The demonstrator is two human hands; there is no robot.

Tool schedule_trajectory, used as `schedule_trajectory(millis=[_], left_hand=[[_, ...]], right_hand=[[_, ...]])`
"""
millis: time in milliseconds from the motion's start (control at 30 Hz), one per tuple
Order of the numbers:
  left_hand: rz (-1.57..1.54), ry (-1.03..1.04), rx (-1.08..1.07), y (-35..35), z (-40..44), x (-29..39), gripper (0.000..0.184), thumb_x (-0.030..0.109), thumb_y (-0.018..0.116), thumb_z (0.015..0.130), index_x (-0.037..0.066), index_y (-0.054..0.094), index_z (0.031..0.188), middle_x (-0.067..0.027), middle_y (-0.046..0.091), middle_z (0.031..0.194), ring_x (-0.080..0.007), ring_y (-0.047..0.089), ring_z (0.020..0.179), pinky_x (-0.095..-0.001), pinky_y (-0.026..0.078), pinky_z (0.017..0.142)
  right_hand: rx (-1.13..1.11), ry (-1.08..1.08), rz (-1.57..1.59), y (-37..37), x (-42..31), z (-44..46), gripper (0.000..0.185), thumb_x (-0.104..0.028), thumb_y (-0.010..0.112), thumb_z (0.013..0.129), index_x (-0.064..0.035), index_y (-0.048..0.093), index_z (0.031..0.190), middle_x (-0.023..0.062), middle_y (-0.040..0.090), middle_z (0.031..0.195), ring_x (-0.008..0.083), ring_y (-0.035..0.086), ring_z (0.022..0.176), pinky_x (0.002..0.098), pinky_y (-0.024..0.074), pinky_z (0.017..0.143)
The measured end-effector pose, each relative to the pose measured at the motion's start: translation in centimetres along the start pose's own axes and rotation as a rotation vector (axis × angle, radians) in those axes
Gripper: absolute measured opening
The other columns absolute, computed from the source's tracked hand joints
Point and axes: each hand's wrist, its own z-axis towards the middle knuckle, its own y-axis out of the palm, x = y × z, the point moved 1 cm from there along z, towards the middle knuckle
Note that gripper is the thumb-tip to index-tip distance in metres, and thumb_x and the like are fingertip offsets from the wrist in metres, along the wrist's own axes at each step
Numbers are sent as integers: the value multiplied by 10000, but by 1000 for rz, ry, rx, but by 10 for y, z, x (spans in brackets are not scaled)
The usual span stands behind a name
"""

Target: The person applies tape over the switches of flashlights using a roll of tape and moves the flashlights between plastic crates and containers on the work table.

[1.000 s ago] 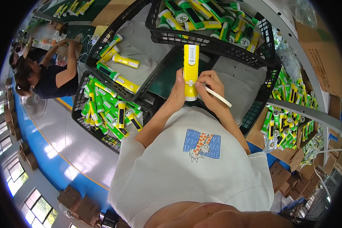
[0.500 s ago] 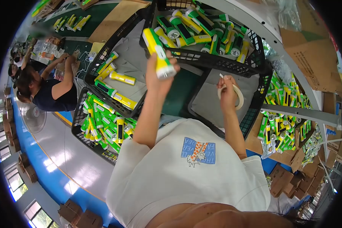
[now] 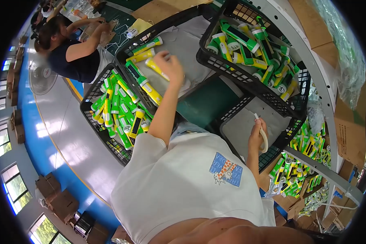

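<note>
Head view: your left hand [image 3: 171, 68] is over the left tray [image 3: 178, 21], its fingers bent, with a yellow torch [image 3: 155, 69] partly hidden beside it. I cannot tell whether that hand grips anything or is free. A pale, blurred end [image 3: 186, 84] shows just right of your wrist; it may be the lens of a torch that your hand and wrist cover. Your right hand [image 3: 256, 131] is clasped on a tape roll [image 3: 265, 141] over the right tray [image 3: 231, 114], with a short white strip standing up from the fingers.

By my judgement you are at the step of laying down or picking up a torch in the left tray; which of the two, I cannot say. The next move seems to call for a light touch, so that the torches alongside do not roll, and for the tape to be kept well clear.

Your yellow torch lies slanted on the grey lining, slim and smooth, its white end pointing far left. Left of it, a green torch [image 3: 136, 71] with a dark panel lies in line with another yellow one [image 3: 151, 93], which reaches towards the near rim.
</note>
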Motion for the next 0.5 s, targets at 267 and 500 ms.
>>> schedule_trajectory(millis=[267, 500], left_hand=[[462, -581, -404, -17, 3, -132, 519, 244, 762, 627, -33, 536, 1004, -159, 636, 865, -294, 629, 769, -382, 507, 741], [-536, -816, -1157, -60, -71, 67, 389, 399, 477, 932, 39, 456, 1077, -81, 577, 825, -191, 602, 703, -312, 505, 648]], right_hand=[[-324, 18, 140, 61, -23, -12, 278, -314, 534, 917, -48, 609, 886, -63, 382, 563, 23, 316, 499, 207, 231, 445], [-500, -218, 227, 89, -67, -1, 194, -189, 562, 894, 1, 602, 901, 66, 521, 886, 105, 499, 683, 216, 419, 590]])
